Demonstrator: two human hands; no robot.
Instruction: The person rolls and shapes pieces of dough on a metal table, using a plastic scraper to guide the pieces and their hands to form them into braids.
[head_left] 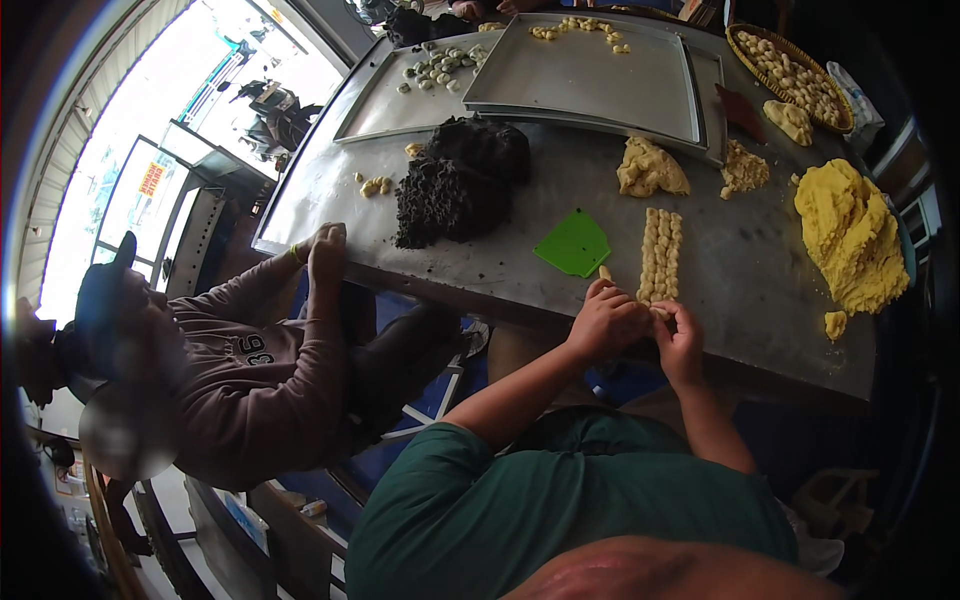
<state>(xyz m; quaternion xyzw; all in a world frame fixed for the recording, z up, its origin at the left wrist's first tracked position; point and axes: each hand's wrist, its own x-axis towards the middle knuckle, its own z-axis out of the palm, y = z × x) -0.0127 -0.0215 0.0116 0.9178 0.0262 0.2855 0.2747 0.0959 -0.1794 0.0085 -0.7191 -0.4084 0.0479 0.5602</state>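
Observation:
My left hand point(608, 322) is closed around a piece of pale dough point(604, 272), whose end pokes out past the fingers. Beside it, my right hand point(681, 343) pinches a small bit of dough point(660, 314) between thumb and fingers. Both hands are close together at the table's near edge. Just beyond them lie rows of small pale dough pieces point(660, 252), set side by side in a block. A green dough scraper point(573, 243) rests flat to their left. Farther back sits a lump of pale dough point(650, 168).
A big yellow mass point(850, 235) sits at the right, crumbly dough point(744, 168) near it. Dark dough point(465, 180) lies left of centre. Metal trays point(600, 85) and a basket of dough balls point(790, 75) stand at the back. A person point(250, 350) sits at the left with hands on the table edge.

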